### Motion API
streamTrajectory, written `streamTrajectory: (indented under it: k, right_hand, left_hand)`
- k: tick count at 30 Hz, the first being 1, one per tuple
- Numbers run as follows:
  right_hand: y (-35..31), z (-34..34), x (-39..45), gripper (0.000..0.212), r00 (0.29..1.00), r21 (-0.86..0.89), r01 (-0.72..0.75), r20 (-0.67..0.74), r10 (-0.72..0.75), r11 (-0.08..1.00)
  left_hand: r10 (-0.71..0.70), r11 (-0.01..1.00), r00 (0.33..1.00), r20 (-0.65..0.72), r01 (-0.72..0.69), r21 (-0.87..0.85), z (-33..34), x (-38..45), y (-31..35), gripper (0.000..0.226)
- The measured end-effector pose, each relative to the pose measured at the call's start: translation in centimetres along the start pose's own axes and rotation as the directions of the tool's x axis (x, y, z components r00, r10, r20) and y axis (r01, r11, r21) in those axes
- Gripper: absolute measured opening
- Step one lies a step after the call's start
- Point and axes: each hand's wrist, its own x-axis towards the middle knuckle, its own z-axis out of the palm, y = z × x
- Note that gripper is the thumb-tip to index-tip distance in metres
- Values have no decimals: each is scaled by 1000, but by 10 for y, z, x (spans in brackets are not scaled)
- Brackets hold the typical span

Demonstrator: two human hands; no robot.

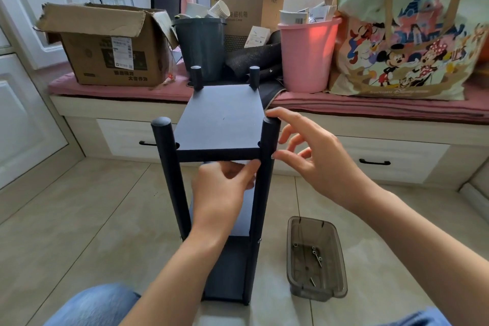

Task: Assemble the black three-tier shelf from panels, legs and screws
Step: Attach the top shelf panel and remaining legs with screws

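The shelf (222, 124) stands upright on the tiled floor (79, 206), just in front of the window bench (370, 106). The left hand (219, 193) grips the front edge of the top panel (219, 119): thumb up against the edge near its right end, the other fingers curled under it. The right hand (312, 156) is spread wide and holds nothing; its forefinger tip touches the cap of the front right leg (267, 156) and its thumb tip touches the same leg lower down, beside the panel's corner, while the remaining fingers hang loose in the air.

Four legs show, two at the front corners and two at the back, all rising above the top panel. Two lower panels are seen below, partly hidden by the left arm.

A smoky clear tray (316, 257) sits on the floor to the right of the shelf's foot, and a few screws (317, 258) lie in it; an exact count cannot be told.

On the bench stand an open box (111, 45), a dark bin (201, 45) stuffed with paper cups, a pink bin (307, 55) holding cartons, and a printed bag (407, 34).
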Motion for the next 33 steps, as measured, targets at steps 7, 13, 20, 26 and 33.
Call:
streamTrajectory:
  k: [7, 13, 20, 26, 33]
  right_hand:
    - [1, -3, 5, 65, 999, 103, -45, 1, 45, 994]
    - [2, -7, 11, 57, 998, 174, -52, -11, 55, 983]
    - [8, -6, 22, 23, 967, 476, -210, -29, 254, 854]
    - [17, 21, 53, 43, 655, 797, -554, 241, 716, 239]
    - [22, 48, 68, 32, 717, 763, -637, 533, 449, 111]
  left_hand:
    - [664, 627, 747, -39, -528, 573, -16, -3, 24, 20]
    - [518, 458, 817, 253, -515, 724, -6, 10, 23, 64]
    - [500, 451, 825, 263, -507, 735, 5, 18, 21, 56]
    - [464, 519, 853, 240, -481, 707, 8, 19, 26, 48]
    - [572, 442, 790, 219, -522, 729, 3, 25, 39, 57]
